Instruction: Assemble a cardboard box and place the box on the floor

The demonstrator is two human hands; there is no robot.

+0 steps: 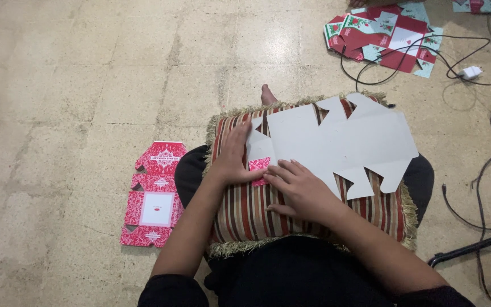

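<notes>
hands (pixel 268 173) on flat carton blank (pixel 342 142)

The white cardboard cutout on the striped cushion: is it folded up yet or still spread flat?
Mostly spread flat, blank side up. Only one flap at the cardboard cutout's left end is folded over, showing red print, under the left hand and right hand.

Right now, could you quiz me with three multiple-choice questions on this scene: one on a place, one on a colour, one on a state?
1. Where does the white cardboard cutout lie?
A on a striped cushion
B on a chair
C in a basket

2. What colour is the flat box on the floor beside the left hand?
A blue
B red and white
C black

3. The cutout's left flap is:
A torn off
B rolled up
C folded over

A: it rests there. B: its print shows. C: red print faces up.
</notes>
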